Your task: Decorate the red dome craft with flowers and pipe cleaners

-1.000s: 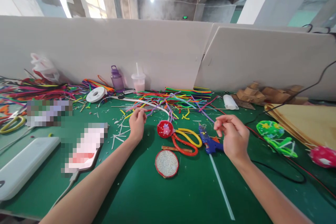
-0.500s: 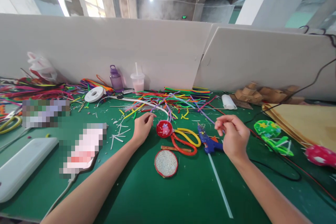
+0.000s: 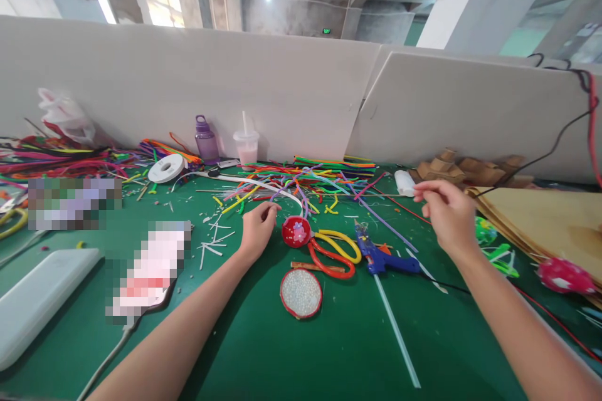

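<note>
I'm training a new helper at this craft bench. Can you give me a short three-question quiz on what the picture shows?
1. True or false: the blue glue gun lies on the green table, and neither hand is touching it.
2. Which thing lies just right of the left hand? A) red decorated ball B) purple bottle C) white tape roll
3. Fill in: the scissors by the glue gun have red and ______ handles.

Key
1. True. The right hand is raised off to the gun's right, its fingers pinched.
2. A. The hand's fingers pinch a purple pipe cleaner beside it.
3. Yellow.
</note>
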Demonstrator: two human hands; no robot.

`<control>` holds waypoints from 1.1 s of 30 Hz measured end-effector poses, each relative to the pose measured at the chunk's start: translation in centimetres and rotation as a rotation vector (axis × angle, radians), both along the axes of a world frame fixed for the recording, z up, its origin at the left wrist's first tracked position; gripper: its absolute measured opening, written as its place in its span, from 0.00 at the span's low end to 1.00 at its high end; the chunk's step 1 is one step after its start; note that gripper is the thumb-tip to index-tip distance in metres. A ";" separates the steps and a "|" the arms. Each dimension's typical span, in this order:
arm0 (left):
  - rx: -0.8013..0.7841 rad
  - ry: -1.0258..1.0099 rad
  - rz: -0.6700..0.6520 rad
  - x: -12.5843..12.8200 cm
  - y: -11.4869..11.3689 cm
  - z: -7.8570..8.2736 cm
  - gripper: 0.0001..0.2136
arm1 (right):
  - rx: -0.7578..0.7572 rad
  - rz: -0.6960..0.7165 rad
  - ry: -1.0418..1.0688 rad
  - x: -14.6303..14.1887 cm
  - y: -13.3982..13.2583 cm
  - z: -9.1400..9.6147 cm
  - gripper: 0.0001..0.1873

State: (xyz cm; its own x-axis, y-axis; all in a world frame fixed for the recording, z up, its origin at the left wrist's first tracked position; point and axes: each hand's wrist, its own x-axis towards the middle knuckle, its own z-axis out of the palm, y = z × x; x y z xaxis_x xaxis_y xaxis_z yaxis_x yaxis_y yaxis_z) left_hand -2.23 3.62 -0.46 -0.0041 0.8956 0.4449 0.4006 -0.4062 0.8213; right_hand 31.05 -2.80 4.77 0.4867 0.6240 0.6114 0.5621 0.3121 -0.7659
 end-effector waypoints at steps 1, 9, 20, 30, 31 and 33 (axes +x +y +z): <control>-0.001 0.000 0.000 0.0 0.0 0.0 0.11 | -0.098 0.016 -0.118 0.1 0.6 0.0 0.09; -0.007 -0.020 -0.008 -0.3 0.2 -0.1 0.11 | -0.581 0.148 -1.073 0.3 6.9 -0.6 0.19; -0.030 -0.037 -0.028 -0.4 0.2 -0.2 0.11 | -0.802 0.114 -1.340 0.9 11.8 -2.3 0.17; -0.084 -0.093 -0.031 -0.4 0.3 -0.1 0.11 | -0.759 0.108 -1.240 -0.6 12.5 -1.6 0.18; -0.093 -0.122 -0.020 -0.3 0.4 -0.1 0.11 | -0.743 0.095 -1.207 -0.9 12.6 -1.2 0.17; -0.112 -0.220 0.019 -0.4 0.6 -0.1 0.11 | -0.698 0.065 -1.130 -1.9 12.9 -0.3 0.18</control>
